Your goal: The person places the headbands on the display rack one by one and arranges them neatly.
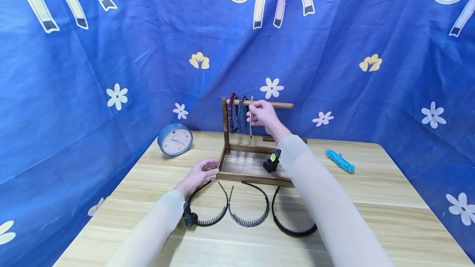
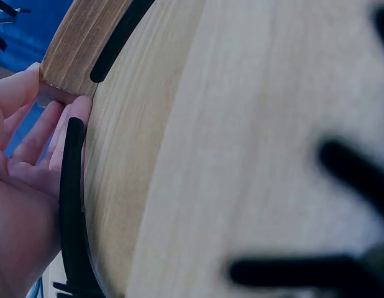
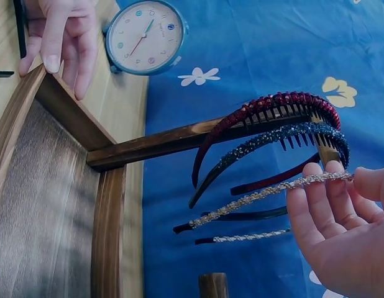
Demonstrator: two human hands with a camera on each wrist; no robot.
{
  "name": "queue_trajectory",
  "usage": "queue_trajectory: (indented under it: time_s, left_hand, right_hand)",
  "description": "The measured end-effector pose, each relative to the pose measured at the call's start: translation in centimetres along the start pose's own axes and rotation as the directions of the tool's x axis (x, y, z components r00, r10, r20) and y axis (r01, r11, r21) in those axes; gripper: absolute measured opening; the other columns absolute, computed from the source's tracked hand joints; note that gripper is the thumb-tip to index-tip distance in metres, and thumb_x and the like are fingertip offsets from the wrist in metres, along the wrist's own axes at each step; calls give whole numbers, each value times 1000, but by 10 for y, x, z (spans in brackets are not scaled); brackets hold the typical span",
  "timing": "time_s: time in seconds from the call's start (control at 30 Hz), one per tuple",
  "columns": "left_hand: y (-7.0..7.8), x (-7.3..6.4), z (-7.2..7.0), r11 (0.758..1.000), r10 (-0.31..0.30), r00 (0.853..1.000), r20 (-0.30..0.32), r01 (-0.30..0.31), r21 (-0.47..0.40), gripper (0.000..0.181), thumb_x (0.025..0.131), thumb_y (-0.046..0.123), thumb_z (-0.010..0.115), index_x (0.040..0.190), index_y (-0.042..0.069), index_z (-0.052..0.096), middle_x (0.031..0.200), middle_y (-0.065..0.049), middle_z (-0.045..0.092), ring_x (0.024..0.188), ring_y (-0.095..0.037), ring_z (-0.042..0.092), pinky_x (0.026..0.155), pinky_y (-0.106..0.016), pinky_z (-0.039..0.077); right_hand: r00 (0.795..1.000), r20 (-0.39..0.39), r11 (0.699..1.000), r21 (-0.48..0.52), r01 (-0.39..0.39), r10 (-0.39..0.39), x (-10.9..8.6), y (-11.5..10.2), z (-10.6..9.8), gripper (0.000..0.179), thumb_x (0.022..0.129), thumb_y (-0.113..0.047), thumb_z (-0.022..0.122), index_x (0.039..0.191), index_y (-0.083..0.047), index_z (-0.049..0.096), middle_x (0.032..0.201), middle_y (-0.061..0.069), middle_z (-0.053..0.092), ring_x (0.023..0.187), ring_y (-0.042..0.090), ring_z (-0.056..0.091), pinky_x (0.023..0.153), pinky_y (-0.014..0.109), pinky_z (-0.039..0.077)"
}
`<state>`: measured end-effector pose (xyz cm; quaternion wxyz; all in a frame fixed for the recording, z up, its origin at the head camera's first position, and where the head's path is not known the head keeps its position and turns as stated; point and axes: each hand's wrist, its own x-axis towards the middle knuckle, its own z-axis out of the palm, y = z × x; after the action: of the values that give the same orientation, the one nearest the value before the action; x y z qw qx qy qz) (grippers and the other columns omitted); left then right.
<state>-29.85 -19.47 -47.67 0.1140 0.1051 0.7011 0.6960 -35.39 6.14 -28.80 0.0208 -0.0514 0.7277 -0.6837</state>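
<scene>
My right hand (image 1: 262, 114) pinches a thin beaded headband (image 3: 260, 197) between thumb and fingers, beside the rod (image 1: 280, 105) of a wooden rack. A red headband (image 3: 266, 104) and a dark glittery headband (image 3: 257, 144) with comb teeth hang from that rod, left of the beaded one. Low on the left, my left hand (image 1: 200, 173) holds the front corner of the rack's tray base (image 2: 86, 43), thumb at its top edge and a fingertip by the lower edge. A black toothed headband (image 1: 211, 222) lies just below this hand on the table.
A glittery toothed headband (image 1: 249, 222) and a black headband (image 1: 293, 232) lie in front of the tray, the latter partly behind my right sleeve. A blue clock (image 1: 175, 140) stands back left. Bright blue cord (image 1: 340, 160) lies at right. A blue patterned cloth (image 1: 237, 65) hangs behind.
</scene>
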Motion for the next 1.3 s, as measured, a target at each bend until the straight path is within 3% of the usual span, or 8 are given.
queue_trajectory:
  time_s: [0.47,0.67,0.87,1.1,1.3]
  left_hand:
    - [-1,0,2,1000,-2,1000,0,2,16,50,88,5,61,134,-2,41,137,-24,40,117,-38,47,89,-43,51]
    - [-2,0,2,1000,3,1000,-3,-3,20,50,88,5,61,134,-2,42,136,-23,41,114,-32,50,89,-42,51]
    - [-2,-1,2,1000,-5,1000,1,5,19,51,89,4,59,135,-3,39,138,-24,39,118,-36,46,91,-44,49]
    - [0,-1,2,1000,-1,1000,-3,1,16,50,89,3,59,134,-3,41,138,-23,39,117,-36,47,89,-42,51]
    - [1,-2,2,1000,1,1000,0,-1,5,50,89,3,59,134,-3,40,138,-23,39,118,-37,45,89,-42,51]
  right_hand:
    - [999,-15,999,26,-46,47,3,1,-2,30,96,-20,52,122,-5,51,90,13,64,67,18,64,65,33,56]
    - [999,-14,999,18,-51,51,2,0,-3,32,96,-21,53,124,-6,51,90,13,64,68,19,64,70,37,56]
    - [999,-16,999,24,-40,41,1,1,-4,32,95,-23,53,122,-4,54,88,11,63,72,23,63,81,46,54]
    - [1000,-18,999,26,-18,18,0,2,-12,34,95,-24,55,121,-3,54,101,18,61,72,22,62,76,40,57]
    - [1000,-15,1000,26,-6,7,-4,6,-25,37,95,-23,54,123,1,51,90,13,63,74,22,64,79,43,55]
